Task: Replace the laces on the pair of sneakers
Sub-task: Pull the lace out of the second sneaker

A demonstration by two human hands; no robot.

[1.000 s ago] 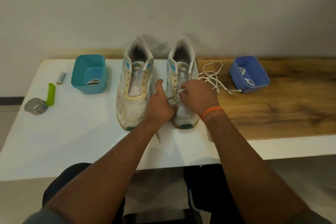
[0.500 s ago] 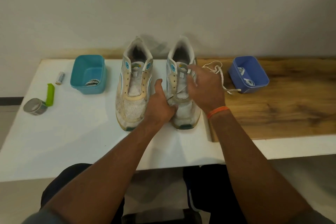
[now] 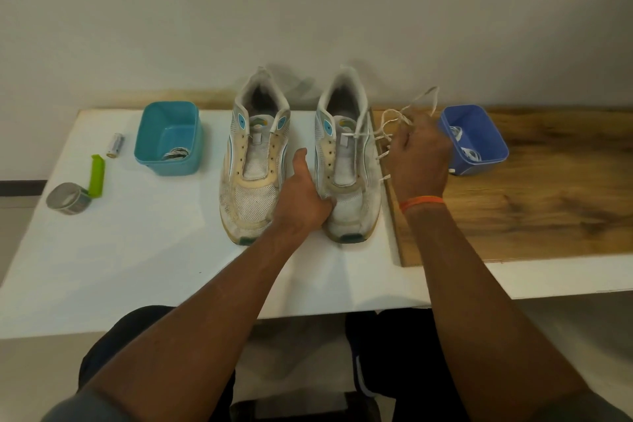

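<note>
Head view. Two worn white sneakers stand side by side on the white table (image 3: 144, 250), long axes running straight away from the person: toes toward the near edge, heel openings toward the wall.

Left hand (image 3: 301, 202) sits between them, thumb stretched up along the gap, fingers curled round the forefoot edge of the right sneaker (image 3: 346, 161), gripping it. The left sneaker (image 3: 255, 161), just beyond the thumb, shows bare eyelets.

Right hand (image 3: 419, 161), raised beside the right sneaker's outer flank, fingers curled, holds a white lace (image 3: 387, 120) in loose loops above the knuckles. One strand runs tight from the fingers to an upper eyelet.

Past the right fingers, a blue bin (image 3: 493, 154) on the wooden board (image 3: 548, 216). Far from the left fingers: teal bin (image 3: 150, 151), battery (image 3: 114, 144), green clip (image 3: 96, 175), tape roll (image 3: 66, 199).
</note>
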